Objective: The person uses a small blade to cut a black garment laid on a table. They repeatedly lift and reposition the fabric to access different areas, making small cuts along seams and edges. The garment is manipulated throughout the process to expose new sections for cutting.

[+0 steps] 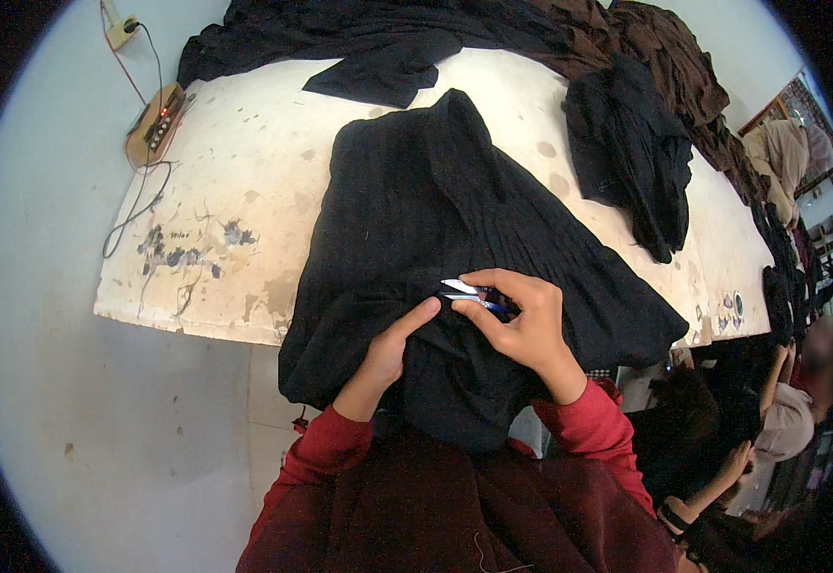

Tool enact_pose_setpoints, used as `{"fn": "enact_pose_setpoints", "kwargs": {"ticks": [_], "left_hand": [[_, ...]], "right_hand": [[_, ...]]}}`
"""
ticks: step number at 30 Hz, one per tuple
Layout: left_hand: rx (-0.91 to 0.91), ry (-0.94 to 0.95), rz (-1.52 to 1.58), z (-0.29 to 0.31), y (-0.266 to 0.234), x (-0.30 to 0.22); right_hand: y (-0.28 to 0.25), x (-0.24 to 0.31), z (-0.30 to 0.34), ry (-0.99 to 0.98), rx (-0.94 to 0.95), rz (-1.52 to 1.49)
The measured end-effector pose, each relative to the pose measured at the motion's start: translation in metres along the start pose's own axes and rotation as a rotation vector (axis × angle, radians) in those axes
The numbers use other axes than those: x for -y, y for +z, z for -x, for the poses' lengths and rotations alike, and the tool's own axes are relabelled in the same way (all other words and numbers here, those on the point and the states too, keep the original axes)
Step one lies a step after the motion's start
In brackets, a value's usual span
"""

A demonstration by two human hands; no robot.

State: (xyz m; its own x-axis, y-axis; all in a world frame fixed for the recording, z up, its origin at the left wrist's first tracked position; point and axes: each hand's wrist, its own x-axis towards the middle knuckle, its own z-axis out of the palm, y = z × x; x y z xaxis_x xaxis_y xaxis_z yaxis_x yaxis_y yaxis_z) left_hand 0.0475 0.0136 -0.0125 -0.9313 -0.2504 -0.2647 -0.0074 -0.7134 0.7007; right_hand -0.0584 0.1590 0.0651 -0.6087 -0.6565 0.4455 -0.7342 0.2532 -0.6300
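A large piece of black cloth (407, 201) spreads from the table over its near edge and toward my lap. My left hand (388, 351) has its thumb pressed on a fold of this cloth, its other fingers hidden beneath. Between the thumb and fingers of my right hand (533, 320) is a pair of thread snips (458, 286), its bright blades pointing left and slightly parted. Their tips are at the cloth, close to my left thumb. Whether a thread lies between the blades is too small to make out.
The stained white table (244, 124) holds a crumpled black garment (626, 143) at right. Black fabric (378, 38) and brown fabric (669, 48) lie along its far side. A power strip (154, 124) with cables sits at left. Another person (787, 420) works at lower right.
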Motion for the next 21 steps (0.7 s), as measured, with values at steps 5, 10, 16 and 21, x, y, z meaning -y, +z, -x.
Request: {"fn": "enact_pose_setpoints", "kwargs": {"ticks": [5,10,16,21], "left_hand": [[0.016,-0.025,0.030,-0.001,-0.001,-0.001],[-0.029,-0.047,0.004,-0.002,-0.004,0.002],[-0.045,0.036,-0.102,0.005,0.009,-0.003],[-0.161,0.129,-0.367,0.021,0.020,0.000]], "right_hand": [[0.004,-0.009,0.001,-0.078,-0.059,0.063],[0.007,-0.007,0.003,0.027,-0.116,-0.055],[0.020,-0.001,0.013,0.377,-0.133,-0.744],[0.046,0.006,0.016,0.506,-0.093,-0.587]]}}
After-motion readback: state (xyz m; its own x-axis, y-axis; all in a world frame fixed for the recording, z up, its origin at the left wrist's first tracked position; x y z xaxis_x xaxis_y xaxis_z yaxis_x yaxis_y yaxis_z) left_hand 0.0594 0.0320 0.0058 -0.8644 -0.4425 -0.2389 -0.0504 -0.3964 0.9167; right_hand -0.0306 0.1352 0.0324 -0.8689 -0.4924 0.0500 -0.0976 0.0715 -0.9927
